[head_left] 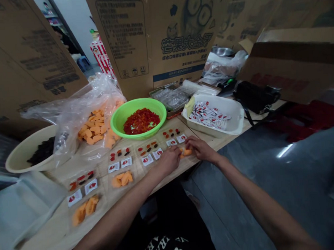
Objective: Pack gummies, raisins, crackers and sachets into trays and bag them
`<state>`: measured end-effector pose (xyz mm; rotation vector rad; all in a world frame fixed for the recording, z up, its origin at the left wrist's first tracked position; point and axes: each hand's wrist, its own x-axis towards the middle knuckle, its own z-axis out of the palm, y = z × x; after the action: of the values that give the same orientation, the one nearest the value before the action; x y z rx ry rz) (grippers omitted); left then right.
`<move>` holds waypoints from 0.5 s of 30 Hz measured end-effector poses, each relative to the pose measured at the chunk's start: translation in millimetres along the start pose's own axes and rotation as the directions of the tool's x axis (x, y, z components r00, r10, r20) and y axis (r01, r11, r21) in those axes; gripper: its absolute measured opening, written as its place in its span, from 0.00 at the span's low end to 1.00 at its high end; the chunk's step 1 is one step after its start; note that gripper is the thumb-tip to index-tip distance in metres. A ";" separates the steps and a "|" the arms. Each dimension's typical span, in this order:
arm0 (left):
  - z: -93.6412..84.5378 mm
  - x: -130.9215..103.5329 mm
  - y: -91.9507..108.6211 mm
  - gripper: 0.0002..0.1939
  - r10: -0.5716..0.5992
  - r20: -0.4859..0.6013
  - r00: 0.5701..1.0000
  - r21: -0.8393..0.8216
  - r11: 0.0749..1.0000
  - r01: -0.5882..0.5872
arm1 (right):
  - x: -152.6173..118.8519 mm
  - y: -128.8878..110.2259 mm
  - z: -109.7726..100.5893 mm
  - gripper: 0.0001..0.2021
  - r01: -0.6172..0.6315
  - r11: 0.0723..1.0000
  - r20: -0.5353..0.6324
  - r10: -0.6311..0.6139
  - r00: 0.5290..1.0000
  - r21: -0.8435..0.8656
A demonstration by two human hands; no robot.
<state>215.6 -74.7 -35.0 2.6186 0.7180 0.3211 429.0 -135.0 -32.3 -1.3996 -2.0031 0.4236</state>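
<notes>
My left hand (170,159) and my right hand (196,147) are at the rightmost clear tray, on either side of some orange pieces (186,152). The fingers of both are bent together; what they pinch is too small to make out. Above them in that tray lie two white sachets (171,142) and small red and dark pieces (171,133). Similar trays stand to the left, holding sachets (126,162), red and dark pieces (120,153) and orange pieces (122,179). The nearest tray at the left holds orange pieces (85,210) too.
Behind the trays are a green bowl (115,124) of red pieces, a white basket (236,116) of sachets, a plastic bag (98,122) of orange pieces and a cream bowl (14,156) of dark pieces. Cardboard (132,39) walls the back. A black bag (253,96) lies right.
</notes>
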 end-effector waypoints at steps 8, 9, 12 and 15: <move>4.5 -4.5 1.0 0.12 -0.006 -0.057 0.998 0.028 1.000 0.008 | -8.0 -30.6 5.8 0.14 -0.352 0.853 -0.042 0.365 0.930 -0.386; 4.8 -3.9 0.9 0.13 0.008 -0.046 0.999 0.046 0.999 -0.006 | -9.1 -39.0 10.2 0.12 -0.347 0.826 -0.005 0.385 0.923 -0.444; 4.2 -3.1 -0.1 0.14 0.044 -0.018 0.999 0.059 0.997 -0.043 | -9.0 -54.3 17.5 0.10 -0.275 0.766 0.070 0.384 0.921 -0.581; 1.2 -7.6 -1.7 0.15 0.024 -0.065 0.998 -0.022 0.999 -0.026 | -8.0 -52.8 12.8 0.13 -0.320 0.758 0.006 0.393 0.920 -0.568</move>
<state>208.9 -77.8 -37.6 2.6075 0.6992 0.4208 384.7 -161.0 -13.0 -2.1938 -2.0470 0.0732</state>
